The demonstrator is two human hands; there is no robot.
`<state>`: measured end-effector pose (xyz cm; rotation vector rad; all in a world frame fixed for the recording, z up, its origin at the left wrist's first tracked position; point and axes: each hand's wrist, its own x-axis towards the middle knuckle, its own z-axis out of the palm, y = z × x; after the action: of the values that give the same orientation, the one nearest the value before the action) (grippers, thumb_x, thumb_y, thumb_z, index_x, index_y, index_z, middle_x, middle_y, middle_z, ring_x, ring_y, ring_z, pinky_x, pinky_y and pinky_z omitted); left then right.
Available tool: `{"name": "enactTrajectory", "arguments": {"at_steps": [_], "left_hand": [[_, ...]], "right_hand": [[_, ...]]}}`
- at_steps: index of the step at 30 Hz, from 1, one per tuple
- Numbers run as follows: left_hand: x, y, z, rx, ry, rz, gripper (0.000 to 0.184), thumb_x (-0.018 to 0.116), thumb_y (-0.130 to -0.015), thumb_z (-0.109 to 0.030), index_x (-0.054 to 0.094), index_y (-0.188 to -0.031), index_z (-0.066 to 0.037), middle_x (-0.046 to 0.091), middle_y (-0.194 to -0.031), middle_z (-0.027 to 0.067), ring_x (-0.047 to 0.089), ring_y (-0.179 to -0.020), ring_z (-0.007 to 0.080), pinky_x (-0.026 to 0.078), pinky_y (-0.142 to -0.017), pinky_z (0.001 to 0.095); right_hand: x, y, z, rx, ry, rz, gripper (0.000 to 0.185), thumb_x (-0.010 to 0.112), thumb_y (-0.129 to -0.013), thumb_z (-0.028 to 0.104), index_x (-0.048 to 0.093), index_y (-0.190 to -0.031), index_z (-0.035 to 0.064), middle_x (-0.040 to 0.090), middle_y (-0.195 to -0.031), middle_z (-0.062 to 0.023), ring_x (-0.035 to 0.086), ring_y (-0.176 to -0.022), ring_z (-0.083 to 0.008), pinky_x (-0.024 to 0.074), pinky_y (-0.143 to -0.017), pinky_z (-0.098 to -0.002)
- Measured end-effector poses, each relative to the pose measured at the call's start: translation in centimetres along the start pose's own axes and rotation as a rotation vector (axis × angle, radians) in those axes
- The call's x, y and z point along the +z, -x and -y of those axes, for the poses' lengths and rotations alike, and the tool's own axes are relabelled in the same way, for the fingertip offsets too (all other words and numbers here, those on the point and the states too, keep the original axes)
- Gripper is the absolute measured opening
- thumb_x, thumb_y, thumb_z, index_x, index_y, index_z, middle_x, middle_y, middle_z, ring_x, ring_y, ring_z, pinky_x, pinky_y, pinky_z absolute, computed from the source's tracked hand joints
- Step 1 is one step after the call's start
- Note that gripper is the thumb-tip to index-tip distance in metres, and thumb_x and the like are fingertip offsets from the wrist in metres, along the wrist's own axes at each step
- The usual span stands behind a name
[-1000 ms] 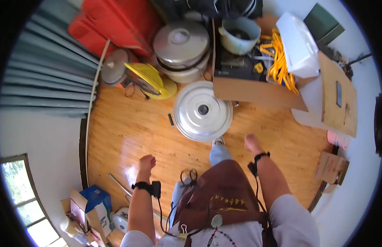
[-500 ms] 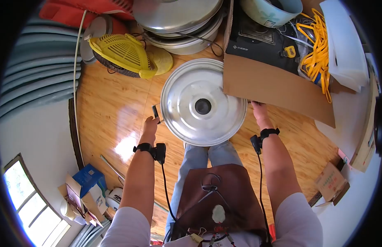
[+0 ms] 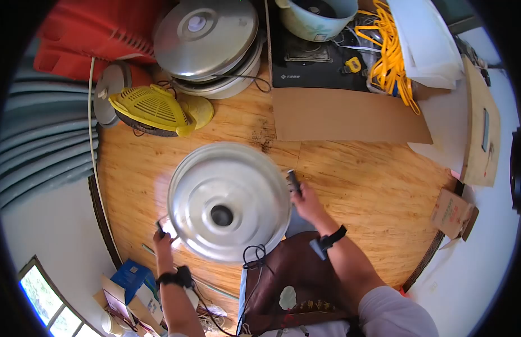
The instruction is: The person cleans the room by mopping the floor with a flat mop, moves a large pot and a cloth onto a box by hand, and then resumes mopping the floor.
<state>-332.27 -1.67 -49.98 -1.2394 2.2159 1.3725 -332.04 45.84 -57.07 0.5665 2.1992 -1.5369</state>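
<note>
A large round steamer pot, closed by a silvery metal lid (image 3: 232,180) with a black knob (image 3: 222,215), is held up in front of my body. My left hand (image 3: 164,242) is wrapped round the black side handle (image 3: 160,230) at the pot's left. On the opposite side, my right hand (image 3: 309,203) is closed on the other black handle (image 3: 294,182). The lid hides most of the pot's body and whatever is inside. Black straps with small devices sit on both wrists.
Behind stand a yellow fan-like appliance (image 3: 151,106), another lidded pot (image 3: 207,33) and red plastic boxes (image 3: 103,28). A cardboard box (image 3: 350,115) holds a black cooktop (image 3: 322,73) and a yellow cord (image 3: 387,62). Dark grime (image 3: 263,137) marks the floor. Curtains hang left.
The lidded pot has come away from beside the cardboard box, moving left and closer to me. Both hands moved with it, still on the handles. A dark floor patch is now exposed.
</note>
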Motion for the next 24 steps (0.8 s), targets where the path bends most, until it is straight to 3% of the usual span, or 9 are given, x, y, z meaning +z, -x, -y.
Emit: {"name": "enactTrajectory", "arguments": {"at_steps": [2, 4, 6, 10, 13, 14, 17, 20, 24], "left_hand": [[-6.5, 3.7, -1.6, 0.025, 0.098, 0.014, 0.011, 0.054, -0.078, 0.0, 0.053, -0.088, -0.002, 0.051, -0.071, -0.0003, 0.046, -0.058, 0.0087, 0.039, -0.052, 0.0239], [-12.0, 7.7, -3.6, 0.078, 0.005, -0.086, 0.007, 0.055, -0.079, 0.0, 0.053, -0.085, -0.004, 0.051, -0.069, -0.0015, 0.045, -0.058, 0.0085, 0.037, -0.053, 0.0226], [-15.4, 11.4, -6.4, 0.082, 0.091, -0.142, 0.006, 0.054, -0.079, -0.001, 0.053, -0.082, -0.005, 0.05, -0.069, -0.002, 0.045, -0.057, 0.0086, 0.037, -0.054, 0.0224], [-20.5, 15.1, -9.1, 0.146, 0.246, -0.303, 0.009, 0.053, -0.081, -0.003, 0.049, -0.074, -0.008, 0.044, -0.062, -0.0031, 0.039, -0.051, 0.0081, 0.036, -0.051, 0.0227], [-22.9, 14.9, -9.7, 0.191, 0.321, -0.172, 0.011, 0.052, -0.083, -0.006, 0.047, -0.074, -0.009, 0.037, -0.055, -0.0036, 0.033, -0.045, 0.0072, 0.035, -0.047, 0.0237], [-22.1, 14.3, -11.1, 0.236, 0.348, -0.159, 0.014, 0.052, -0.084, -0.007, 0.046, -0.072, -0.009, 0.032, -0.052, -0.0041, 0.028, -0.041, 0.0066, 0.034, -0.044, 0.0238], [-18.6, 14.0, -15.5, 0.244, 0.372, -0.042, 0.014, 0.053, -0.084, -0.008, 0.045, -0.072, -0.009, 0.034, -0.053, -0.0041, 0.029, -0.042, 0.0066, 0.035, -0.044, 0.0234], [-14.0, 13.2, -20.2, 0.242, 0.434, 0.062, 0.009, 0.054, -0.085, -0.009, 0.049, -0.078, -0.008, 0.036, -0.055, -0.004, 0.033, -0.045, 0.0067, 0.035, -0.044, 0.0241], [-6.0, 12.0, -26.7, 0.294, 0.491, 0.276, 0.01, 0.054, -0.086, -0.011, 0.049, -0.078, -0.008, 0.038, -0.057, -0.0037, 0.034, -0.047, 0.0076, 0.033, -0.044, 0.0249]], "right_hand": [[1.7, 3.7, 4.7, -0.067, -0.01, 0.037, 0.027, 0.054, -0.084, 0.021, 0.049, -0.1, -0.0006, 0.057, -0.078, -0.0242, 0.057, -0.073, -0.042, 0.0444, -0.062, -0.0472], [3.1, 6.5, 9.0, -0.104, -0.047, 0.058, 0.027, 0.054, -0.084, 0.021, 0.049, -0.1, -0.0006, 0.057, -0.079, -0.0252, 0.056, -0.074, -0.044, 0.0443, -0.063, -0.0482], [4.5, 8.3, 12.4, -0.233, -0.08, 0.148, 0.026, 0.054, -0.084, 0.021, 0.049, -0.099, 0.0, 0.057, -0.076, -0.0235, 0.057, -0.071, -0.0421, 0.0448, -0.061, -0.0461], [5.7, 10.1, 17.8, -0.205, -0.148, 0.228, 0.023, 0.054, -0.084, 0.021, 0.05, -0.096, 0.0019, 0.058, -0.072, -0.0198, 0.058, -0.066, -0.0363, 0.0442, -0.059, -0.0426], [5.0, 10.0, 20.0, -0.383, -0.105, 0.046, 0.023, 0.054, -0.083, 0.02, 0.05, -0.096, 0.0018, 0.057, -0.071, -0.0198, 0.058, -0.065, -0.0351, 0.0438, -0.058, -0.0425], [2.6, 10.4, 23.1, -0.285, -0.134, 0.007, 0.02, 0.054, -0.081, 0.019, 0.052, -0.093, 0.0015, 0.057, -0.071, -0.0192, 0.058, -0.065, -0.0347, 0.0442, -0.059, -0.0421], [-1.4, 9.7, 25.6, -0.275, -0.093, -0.12, 0.018, 0.053, -0.081, 0.017, 0.054, -0.09, 0.0012, 0.057, -0.07, -0.0177, 0.057, -0.063, -0.0325, 0.0449, -0.059, -0.0406], [-6.3, 8.5, 26.7, -0.29, -0.167, -0.254, 0.019, 0.055, -0.081, 0.019, 0.057, -0.088, 0.0005, 0.057, -0.068, -0.0152, 0.054, -0.057, -0.0234, 0.0432, -0.054, -0.0362], [-13.6, 4.8, 25.3, -0.328, -0.192, -0.445, 0.02, 0.058, -0.08, 0.019, 0.059, -0.086, -0.0001, 0.055, -0.063, -0.0123, 0.054, -0.057, -0.0197, 0.0427, -0.054, -0.034]]}}
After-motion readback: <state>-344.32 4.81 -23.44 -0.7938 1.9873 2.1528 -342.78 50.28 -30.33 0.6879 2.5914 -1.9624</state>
